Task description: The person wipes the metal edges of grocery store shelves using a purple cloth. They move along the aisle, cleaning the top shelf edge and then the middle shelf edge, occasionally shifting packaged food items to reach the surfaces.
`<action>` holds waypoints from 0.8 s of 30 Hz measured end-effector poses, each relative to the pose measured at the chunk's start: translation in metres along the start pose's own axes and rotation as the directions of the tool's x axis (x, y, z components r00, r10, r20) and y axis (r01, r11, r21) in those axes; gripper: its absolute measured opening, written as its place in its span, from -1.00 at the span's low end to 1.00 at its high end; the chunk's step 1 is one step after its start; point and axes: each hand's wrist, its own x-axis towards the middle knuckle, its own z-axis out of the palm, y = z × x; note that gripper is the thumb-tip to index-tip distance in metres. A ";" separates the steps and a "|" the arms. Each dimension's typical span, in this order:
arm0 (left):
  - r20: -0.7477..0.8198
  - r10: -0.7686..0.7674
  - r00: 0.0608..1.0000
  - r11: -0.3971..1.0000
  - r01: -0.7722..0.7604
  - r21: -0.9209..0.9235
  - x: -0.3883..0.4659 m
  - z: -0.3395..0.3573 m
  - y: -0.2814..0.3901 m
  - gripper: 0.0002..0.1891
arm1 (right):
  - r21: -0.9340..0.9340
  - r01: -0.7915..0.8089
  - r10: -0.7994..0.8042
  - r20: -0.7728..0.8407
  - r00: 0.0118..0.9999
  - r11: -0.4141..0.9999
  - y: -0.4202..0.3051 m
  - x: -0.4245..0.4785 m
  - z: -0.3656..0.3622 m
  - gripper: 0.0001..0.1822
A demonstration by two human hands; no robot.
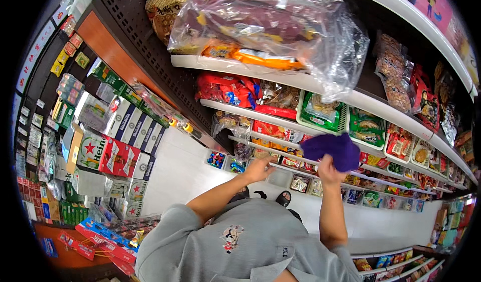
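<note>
A purple cloth point(330, 150) is bunched in my right hand point(330, 169), raised before the snack shelves. My left hand point(259, 168) holds nothing visible; its fingers are slightly curled and apart, close to the lower shelves. Above both hands, a large clear plastic bag point(263, 22) covers part of an upper shelf, and orange packets point(266, 59) show at its lower edge. Below that shelf sit red and blue snack bags point(229, 92) and a white basket of green packets point(321, 111). Whatever lies directly behind the cloth is hidden.
White shelf edges point(240, 68) jut out in tiers. Clear bins of small wrapped goods point(300, 184) line the bottom. Stacked beer cartons point(120, 156) stand to the left on the white floor point(176, 169). A red and blue candy display point(109, 238) is at lower left.
</note>
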 end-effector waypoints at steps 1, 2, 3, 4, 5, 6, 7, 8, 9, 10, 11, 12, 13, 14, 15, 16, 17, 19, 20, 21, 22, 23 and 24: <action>-0.022 -0.003 1.000 1.000 0.003 -0.024 -0.004 -0.012 0.002 -0.66 | 0.055 0.079 -0.072 -0.109 0.991 0.995 0.004 0.014 0.021 -0.68; -0.119 0.049 0.992 0.996 -0.057 -0.064 -0.008 -0.026 0.005 -0.69 | 0.017 0.141 -0.136 -0.180 0.974 0.990 0.014 0.026 0.040 -0.70; -0.206 0.101 0.973 0.994 -0.108 -0.022 -0.011 -0.041 -0.001 -0.71 | -0.022 0.201 -0.200 -0.245 0.949 0.979 0.019 0.037 0.055 -0.71; -0.298 0.148 0.943 0.989 -0.149 0.019 -0.011 -0.059 -0.005 -0.73 | -0.035 0.255 -0.257 -0.229 0.939 0.966 0.016 0.049 0.063 -0.72; -0.436 0.211 0.875 0.977 -0.175 0.123 -0.006 -0.081 -0.010 -0.78 | -0.049 0.308 -0.312 -0.212 0.926 0.950 0.010 0.061 0.067 -0.72; -0.551 0.421 0.720 0.906 -0.299 0.301 0.011 -0.120 0.010 -0.81 | -0.143 0.353 -0.379 -0.244 0.893 0.924 0.001 0.072 0.069 -0.71; -0.619 0.515 0.593 0.857 -0.333 0.394 0.022 -0.157 0.010 -0.80 | -0.117 0.342 -0.361 -0.235 0.903 0.932 -0.010 0.075 0.078 -0.71; -0.694 0.480 0.537 0.877 -0.266 0.401 0.028 -0.196 0.039 -0.85 | -0.101 0.323 -0.338 -0.217 0.916 0.941 -0.020 0.076 0.082 -0.72; -0.697 0.613 0.372 0.790 -0.318 0.525 0.043 -0.234 0.058 -0.82 | -0.087 0.311 -0.322 -0.204 0.925 0.947 -0.029 0.074 0.084 -0.72; -0.652 0.669 0.357 0.743 -0.340 0.576 0.052 -0.264 0.072 -0.78 | -0.063 0.274 -0.281 -0.229 0.932 0.960 -0.034 0.068 0.090 -0.74; -0.603 0.723 0.337 0.690 -0.371 0.621 0.060 -0.285 0.081 -0.74 | -0.006 0.228 -0.222 -0.251 0.942 0.974 -0.039 0.063 0.093 -0.75; -0.561 0.755 0.339 0.654 -0.332 0.680 0.067 -0.298 0.083 -0.69 | 0.059 0.181 -0.159 -0.272 0.949 0.982 -0.044 0.056 0.097 -0.76; -0.512 0.789 0.338 0.606 -0.297 0.738 0.074 -0.309 0.084 -0.65 | 0.122 0.136 -0.094 -0.297 0.950 0.983 -0.048 0.049 0.101 -0.77; -0.495 0.800 0.338 0.593 -0.324 0.737 0.079 -0.313 0.083 -0.62 | 0.142 0.058 -0.010 -0.319 0.948 0.988 -0.038 0.030 0.107 -0.83; -0.493 0.806 0.327 0.584 -0.313 0.749 0.084 -0.315 0.081 -0.61 | 0.133 0.018 0.024 -0.309 0.951 0.991 -0.040 0.020 0.111 -0.86; -0.491 0.812 0.316 0.576 -0.302 0.759 0.087 -0.316 0.078 -0.60 | 0.123 -0.021 0.058 -0.300 0.952 0.992 -0.043 0.012 0.115 -0.87; -0.489 0.817 0.305 0.568 -0.291 0.770 0.090 -0.316 0.075 -0.58 | 0.112 -0.061 0.091 -0.292 0.952 0.992 -0.045 0.005 0.117 -0.88; -0.517 0.802 0.300 0.594 -0.309 0.743 0.093 -0.315 0.070 -0.57 | 0.063 -0.066 0.077 -0.190 0.979 0.996 -0.053 0.003 0.116 -0.75; -0.536 0.778 0.327 0.624 -0.307 0.719 0.093 -0.313 0.067 -0.57 | 0.042 0.003 0.003 -0.142 0.990 0.999 -0.046 0.002 0.114 -0.66; -0.552 0.756 0.351 0.651 -0.315 0.691 0.097 -0.310 0.066 -0.57 | 0.041 0.036 -0.031 -0.130 0.991 0.999 -0.041 0.003 0.114 -0.65; -0.564 0.760 0.324 0.649 -0.326 0.687 0.098 -0.310 0.072 -0.62 | 0.043 0.068 -0.063 -0.115 0.991 0.997 -0.036 0.002 0.113 -0.65; -0.555 0.763 0.332 0.644 -0.311 0.699 0.098 -0.311 0.075 -0.61 | 0.048 0.102 -0.097 -0.102 0.990 0.994 -0.030 0.003 0.113 -0.64; -0.545 0.763 0.346 0.640 -0.288 0.713 0.097 -0.312 0.076 -0.60 | 0.031 0.131 -0.126 -0.120 0.985 0.991 -0.041 0.016 0.117 -0.74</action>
